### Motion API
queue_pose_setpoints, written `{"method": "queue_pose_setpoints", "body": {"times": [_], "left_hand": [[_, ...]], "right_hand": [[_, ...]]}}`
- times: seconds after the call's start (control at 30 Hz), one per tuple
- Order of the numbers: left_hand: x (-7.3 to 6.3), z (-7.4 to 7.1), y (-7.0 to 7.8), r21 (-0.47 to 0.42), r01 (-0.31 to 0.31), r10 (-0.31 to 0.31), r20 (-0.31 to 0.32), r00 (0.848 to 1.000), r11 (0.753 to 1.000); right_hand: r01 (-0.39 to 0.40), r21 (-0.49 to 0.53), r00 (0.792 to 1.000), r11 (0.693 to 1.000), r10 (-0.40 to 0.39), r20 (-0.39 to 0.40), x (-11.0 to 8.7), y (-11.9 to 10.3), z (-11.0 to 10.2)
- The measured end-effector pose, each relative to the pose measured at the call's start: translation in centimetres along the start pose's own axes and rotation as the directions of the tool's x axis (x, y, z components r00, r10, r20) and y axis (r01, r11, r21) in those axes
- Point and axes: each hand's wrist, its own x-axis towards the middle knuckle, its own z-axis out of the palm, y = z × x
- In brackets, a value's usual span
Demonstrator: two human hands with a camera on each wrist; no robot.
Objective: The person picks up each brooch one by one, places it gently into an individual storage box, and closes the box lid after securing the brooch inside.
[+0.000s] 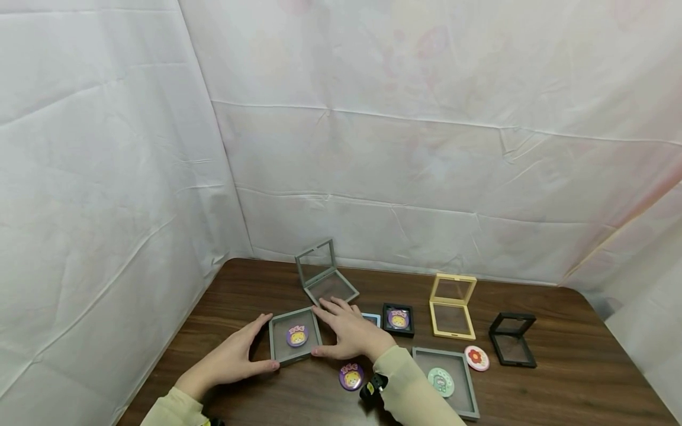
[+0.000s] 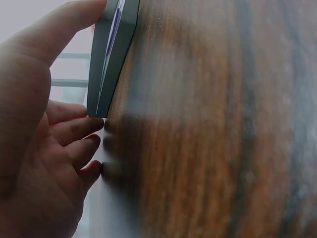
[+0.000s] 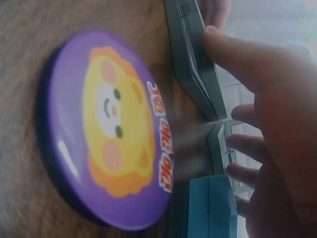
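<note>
A closed grey square display frame lies on the table with a round purple badge showing a yellow lion face behind its clear film. My left hand grips its left side, thumb at the near corner and index finger at the far one; the left wrist view shows the frame's grey edge between them. On the opposite side my right hand holds the frame likewise, its thumb at the near right corner. A second purple lion badge lies loose just below the right hand.
Behind the hands stands an open grey frame. To the right are a blue case, a black case with a lion badge, an open yellow frame, an open black frame, a flower badge and a grey frame bearing a green badge.
</note>
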Motion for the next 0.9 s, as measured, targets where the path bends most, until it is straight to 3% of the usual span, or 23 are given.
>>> {"method": "queue_pose_setpoints", "body": {"times": [0.3, 0.9], "left_hand": [[0.03, 0.04, -0.08, -0.01, 0.005, -0.005, -0.002, 1.0, 1.0], [-0.02, 0.14, -0.04, -0.016, 0.03, -0.03, 0.002, 1.0, 0.999]], "right_hand": [[-0.042, -0.002, 0.999, 0.999, 0.042, 0.013, 0.18, -0.12, 0.02], [-0.024, 0.013, 1.0, 1.0, 0.024, 0.014, 0.08, 0.05, 0.1]]}}
